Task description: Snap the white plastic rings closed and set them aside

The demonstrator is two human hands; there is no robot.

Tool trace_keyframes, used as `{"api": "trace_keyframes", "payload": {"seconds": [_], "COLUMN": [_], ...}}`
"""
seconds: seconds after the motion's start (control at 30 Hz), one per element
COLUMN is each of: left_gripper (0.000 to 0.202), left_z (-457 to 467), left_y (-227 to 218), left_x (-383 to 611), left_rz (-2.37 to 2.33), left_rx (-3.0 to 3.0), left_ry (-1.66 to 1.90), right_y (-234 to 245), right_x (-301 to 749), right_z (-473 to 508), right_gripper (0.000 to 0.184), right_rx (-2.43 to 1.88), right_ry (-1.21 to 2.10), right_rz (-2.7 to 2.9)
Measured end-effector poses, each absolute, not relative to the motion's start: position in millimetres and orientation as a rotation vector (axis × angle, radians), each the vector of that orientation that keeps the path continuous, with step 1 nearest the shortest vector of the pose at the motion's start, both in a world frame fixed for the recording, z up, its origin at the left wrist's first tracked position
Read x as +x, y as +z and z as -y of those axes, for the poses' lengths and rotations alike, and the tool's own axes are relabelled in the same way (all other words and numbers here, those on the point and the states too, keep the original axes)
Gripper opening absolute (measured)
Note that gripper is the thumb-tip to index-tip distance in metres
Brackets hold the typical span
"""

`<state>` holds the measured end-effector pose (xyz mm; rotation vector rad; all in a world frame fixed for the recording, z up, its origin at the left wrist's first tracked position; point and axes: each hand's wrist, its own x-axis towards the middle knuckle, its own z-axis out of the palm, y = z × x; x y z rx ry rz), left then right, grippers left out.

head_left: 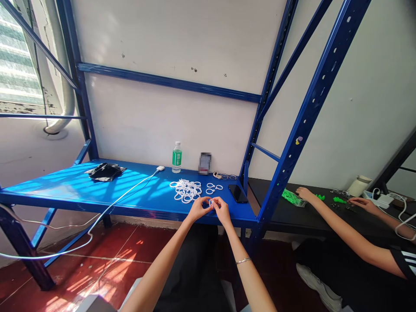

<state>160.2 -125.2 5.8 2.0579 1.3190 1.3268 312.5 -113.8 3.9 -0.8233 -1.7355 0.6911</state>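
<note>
My left hand [199, 210] and my right hand [222, 210] meet at the front edge of the blue table [143, 184]. Their fingertips are pinched together on a small white ring [210, 202], mostly hidden by the fingers. Just behind my left hand lies a heap of white rings [187, 190]. Several more white rings [211, 186] lie apart from the heap, behind my right hand. A black phone [238, 193] rests flat to the right of my right hand.
At the back stand a water bottle [177, 158] and a blurred upright item [204, 164], beside glasses [228, 177]. A black plastic bag [105, 171] and a white cable [130, 189] lie left. Blue posts [305, 125] rise right; beyond, a co-worker's hands [305, 194] handle green pieces.
</note>
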Motion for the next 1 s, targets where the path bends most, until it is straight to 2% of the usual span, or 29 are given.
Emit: {"api": "trace_keyframes", "payload": {"seconds": [0.47,0.87,1.0], "left_gripper": [0.041,0.035,0.037], "left_z": [126.2,127.8,138.8], "left_y": [7.2,7.8,12.4], "left_x": [160.9,162.5,162.3], "left_rz": [-1.351,-1.306,-1.219], "left_rx": [2.047,1.986,1.892], "left_ry": [1.315,1.339,1.345], "right_y": [0.4,4.8,5.4], "right_x": [313.3,315.3,317.1], "right_z": [109.3,111.6,115.6], "right_gripper": [0.019,0.023,0.024], "right_rx": [-0.818,-0.781,-0.741], "right_ry": [0.693,0.735,0.862], "right_rz": [1.749,1.792,1.740]}}
